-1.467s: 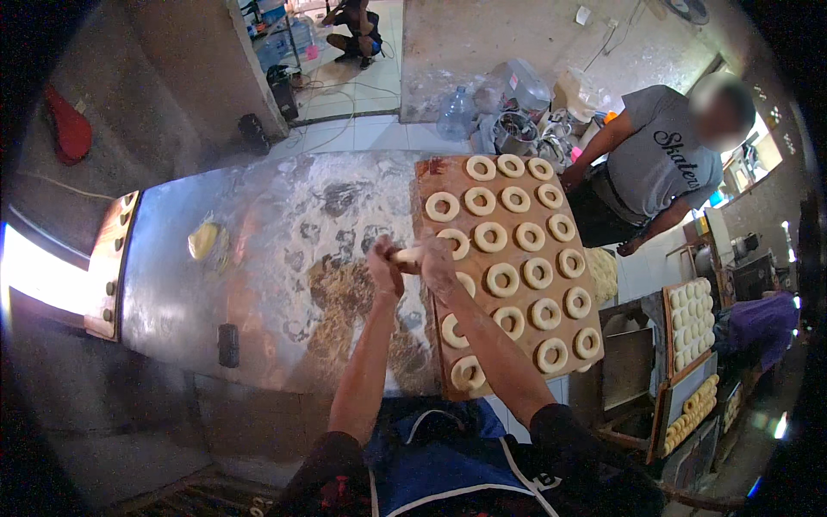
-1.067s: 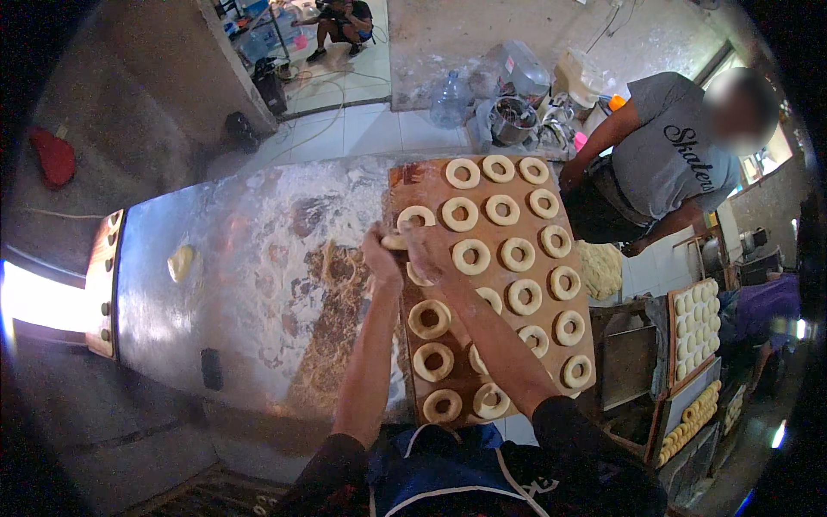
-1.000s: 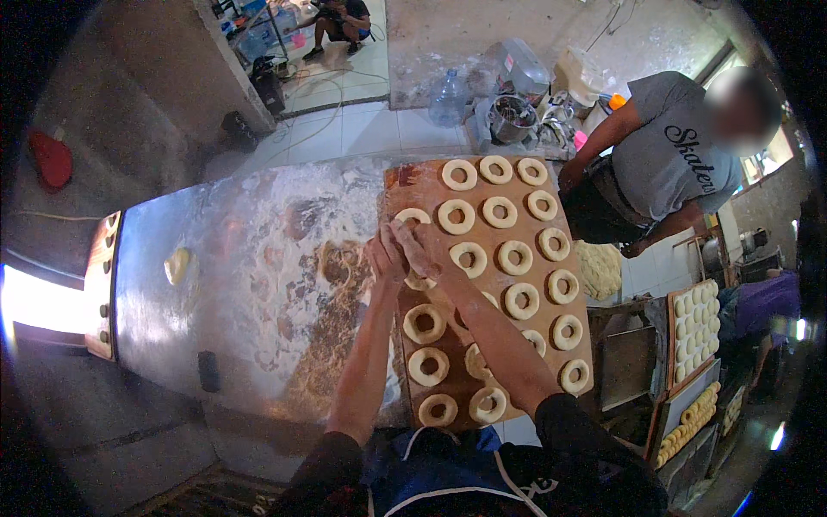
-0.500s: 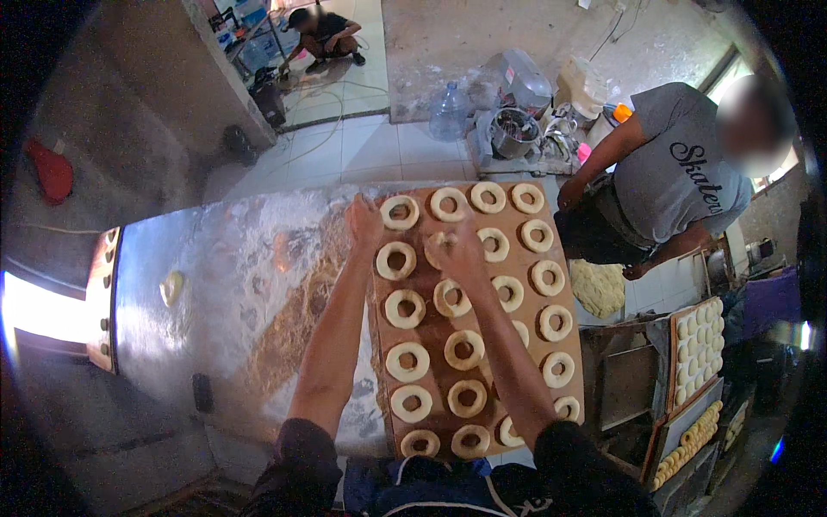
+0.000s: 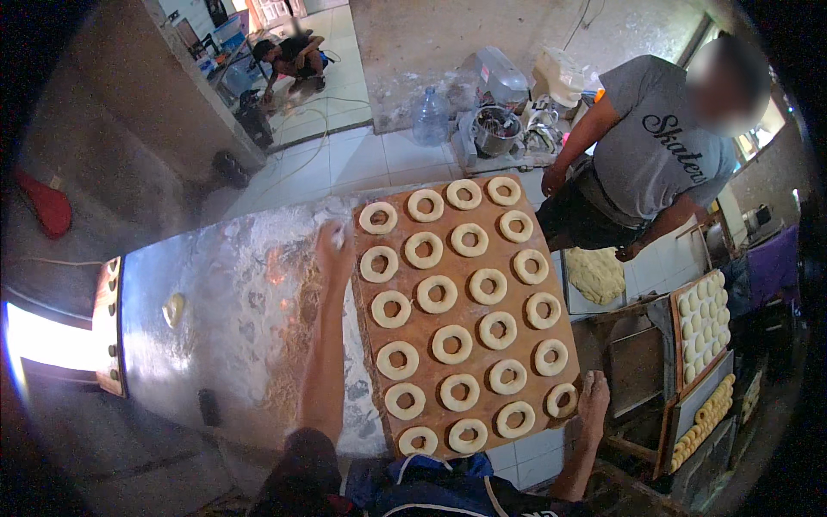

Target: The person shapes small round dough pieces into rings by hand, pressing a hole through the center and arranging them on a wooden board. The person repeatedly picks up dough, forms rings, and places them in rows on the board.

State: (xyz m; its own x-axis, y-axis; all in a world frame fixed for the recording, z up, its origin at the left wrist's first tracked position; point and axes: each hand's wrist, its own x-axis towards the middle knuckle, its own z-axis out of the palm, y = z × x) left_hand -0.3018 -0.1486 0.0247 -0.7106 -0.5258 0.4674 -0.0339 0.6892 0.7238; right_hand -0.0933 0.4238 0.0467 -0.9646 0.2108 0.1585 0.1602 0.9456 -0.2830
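A brown board [image 5: 413,333] lies on the near right end of the floury table, covered with rows of pale raw dough rings [image 5: 451,344]. My left hand [image 5: 331,241] is just off the board's left edge, near the far corner. Its fingers look curled, with something whitish at the tips, perhaps flour; whether they hold anything is unclear. At the near right corner, beside the last dough ring [image 5: 562,400], my right hand [image 5: 593,401] is closed against the board's edge, its thumb side partly hidden.
The metal table [image 5: 228,323] carries flour and a small dough lump [image 5: 175,310]. To the right stand a co-worker [image 5: 650,146], a large dough mass [image 5: 594,276] and a tray of dough pieces [image 5: 705,332]. A water jug [image 5: 431,116] and mixer bowl [image 5: 496,131] are behind. Another person [image 5: 297,60] crouches beyond the doorway.
My right hand has left the rings in the middle of the board and come to its near right edge. My left hand has drawn back a little from the far left corner. The view has tilted.
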